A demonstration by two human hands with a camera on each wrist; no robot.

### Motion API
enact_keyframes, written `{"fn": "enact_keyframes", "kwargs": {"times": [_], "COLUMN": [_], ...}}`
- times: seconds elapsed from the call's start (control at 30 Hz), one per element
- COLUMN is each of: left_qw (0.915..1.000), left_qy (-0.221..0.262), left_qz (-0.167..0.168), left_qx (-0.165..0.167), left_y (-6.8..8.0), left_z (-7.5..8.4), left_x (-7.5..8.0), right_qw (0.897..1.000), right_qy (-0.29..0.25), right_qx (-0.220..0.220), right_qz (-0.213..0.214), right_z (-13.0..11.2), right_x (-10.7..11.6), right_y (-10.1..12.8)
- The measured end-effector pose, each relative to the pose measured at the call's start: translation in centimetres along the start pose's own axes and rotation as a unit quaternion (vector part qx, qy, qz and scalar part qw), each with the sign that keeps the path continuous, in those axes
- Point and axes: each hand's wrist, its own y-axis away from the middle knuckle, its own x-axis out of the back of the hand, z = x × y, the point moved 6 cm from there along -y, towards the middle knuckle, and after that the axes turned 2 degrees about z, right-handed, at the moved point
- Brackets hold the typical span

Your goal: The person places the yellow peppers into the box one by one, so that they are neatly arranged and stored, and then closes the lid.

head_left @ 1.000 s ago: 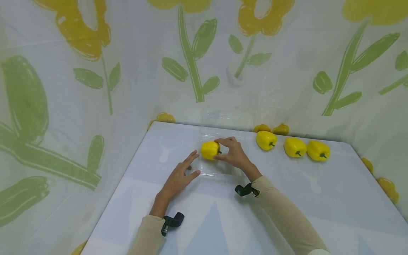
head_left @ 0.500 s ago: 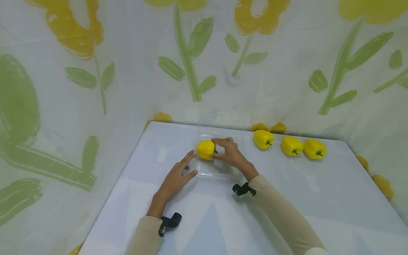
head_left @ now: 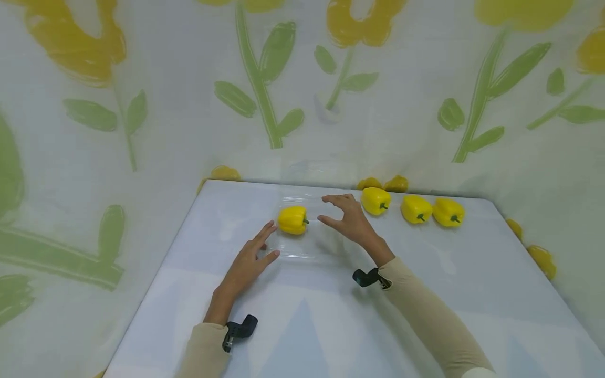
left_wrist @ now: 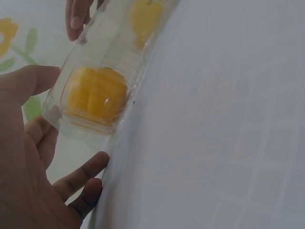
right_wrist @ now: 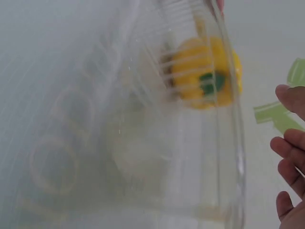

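Note:
A yellow bell pepper (head_left: 292,220) with a green stem lies on its side in the left part of a clear plastic container (head_left: 296,256). My left hand (head_left: 246,265) is at the container's left end, its fingers extended; in the left wrist view the thumb and a finger touch the clear wall (left_wrist: 56,98). To the right of the pepper, my right hand (head_left: 350,218) hovers over the container with thumb and fingers spread apart, nothing between them. In the right wrist view those fingers (right_wrist: 289,155) show at the right edge, apart from the container's rim (right_wrist: 238,157).
Three more yellow bell peppers stand along the back right of the white table (head_left: 378,325): one (head_left: 376,201) nearest the right hand, then another (head_left: 416,209) and a third (head_left: 448,212) side by side. A flower-printed curtain (head_left: 179,142) hangs behind and left of the table.
My right hand has let go of the bell pepper and drawn back to the right, leaving it in the container. The left hand stays by the container's left end. The head view has shifted slightly.

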Motion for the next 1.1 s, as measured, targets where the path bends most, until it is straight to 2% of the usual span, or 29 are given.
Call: {"fn": "enact_keyframes", "kwargs": {"times": [0.27, 0.57, 0.97, 1.1], "left_qw": [1.0, 1.0, 1.0, 1.0], "left_qy": [-0.004, -0.007, -0.004, -0.006], "left_qz": [0.002, 0.0, -0.006, -0.002], "left_qx": [-0.001, -0.003, 0.003, -0.004], "left_y": [0.2, 0.4, 0.2, 0.2], "left_z": [0.0, 0.2, 0.6, 0.9], "left_x": [0.7, 0.8, 0.1, -0.1], "right_qw": [0.999, 0.997, 0.991, 0.988], "right_qy": [0.013, 0.039, 0.07, 0.082], "right_qx": [0.02, -0.018, -0.018, -0.036], "right_qz": [0.042, 0.07, 0.111, 0.124], "right_z": [1.8, 4.4, 8.3, 9.4], "right_x": [3.1, 6.6, 10.5, 11.8], "right_y": [1.4, 3.6, 6.1, 6.9]}}
